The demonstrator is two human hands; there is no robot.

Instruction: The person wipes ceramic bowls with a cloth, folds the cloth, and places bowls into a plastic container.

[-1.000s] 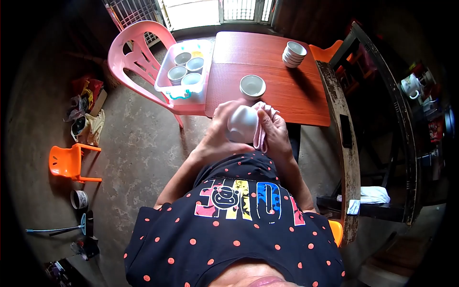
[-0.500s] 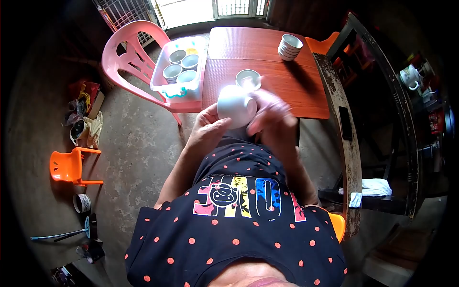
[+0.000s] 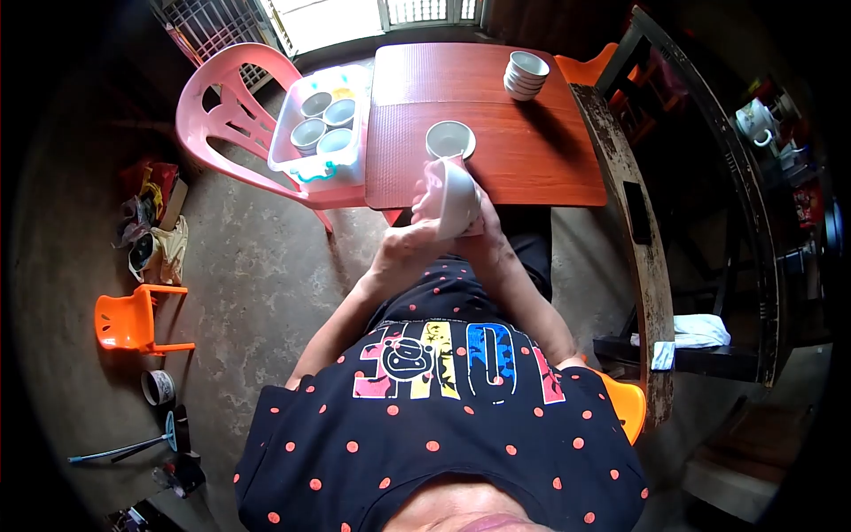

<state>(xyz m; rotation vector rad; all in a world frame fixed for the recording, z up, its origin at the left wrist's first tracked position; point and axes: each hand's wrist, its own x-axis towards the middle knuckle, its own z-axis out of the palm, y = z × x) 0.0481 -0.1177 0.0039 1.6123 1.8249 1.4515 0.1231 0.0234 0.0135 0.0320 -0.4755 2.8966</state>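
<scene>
A white bowl (image 3: 458,202) is held up between my two hands, tipped on its side with its opening towards the left. My left hand (image 3: 424,222) is closed on its left side, the fingers at the opening. On the other side, my right hand (image 3: 483,244) grips the outer wall near the base; its fingers are partly hidden. Something pinkish shows beside the bowl near the right hand, too unclear to name. Just beyond, another bowl (image 3: 450,140) stands upright on the red-brown table (image 3: 514,160), near its front edge.
Several stacked bowls (image 3: 525,78) stand at the table's far right. On a pink chair (image 3: 191,115) to the left sits a clear plastic bin (image 3: 317,173) with several bowls. A worn wooden beam (image 3: 651,293) runs along the right. A small orange chair (image 3: 128,321) is on the floor at left.
The bowl has turned from showing its outer base to lying sideways, its opening to the left. My right hand has come in from the right against it.
</scene>
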